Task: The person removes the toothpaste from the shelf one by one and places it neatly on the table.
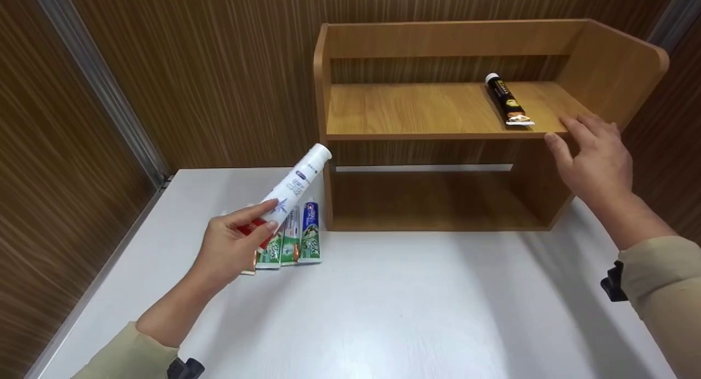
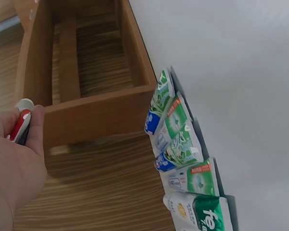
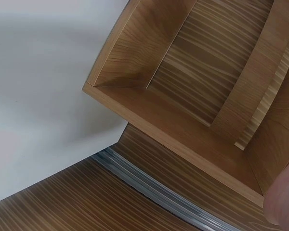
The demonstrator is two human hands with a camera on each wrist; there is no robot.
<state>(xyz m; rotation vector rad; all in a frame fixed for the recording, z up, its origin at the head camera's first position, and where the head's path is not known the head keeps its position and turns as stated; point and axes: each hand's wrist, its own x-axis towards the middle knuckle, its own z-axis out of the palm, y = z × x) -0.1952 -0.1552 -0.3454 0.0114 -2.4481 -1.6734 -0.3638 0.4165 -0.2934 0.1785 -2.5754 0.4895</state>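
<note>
A white toothpaste tube (image 1: 296,183) with a red end is pinched between the thumb and fingers of my left hand (image 1: 233,239), tilted with its cap up to the right. It is held in the air above a row of toothpaste tubes (image 1: 310,231) lying left of the wooden shelf (image 1: 405,135). In the left wrist view only the red end (image 2: 22,122) shows between the fingers. My right hand (image 1: 599,157) rests with fingers extended at the right front edge of the upper board. A black toothpaste tube (image 1: 505,98) lies on that board, left of the right hand.
The white table (image 1: 383,302) carries the shelf, which has a lower compartment (image 1: 421,201) under the upper board. Wood-grain panels (image 1: 219,78) stand behind and at the sides. Several green, white and blue tubes (image 2: 185,147) lie side by side next to the shelf's left panel.
</note>
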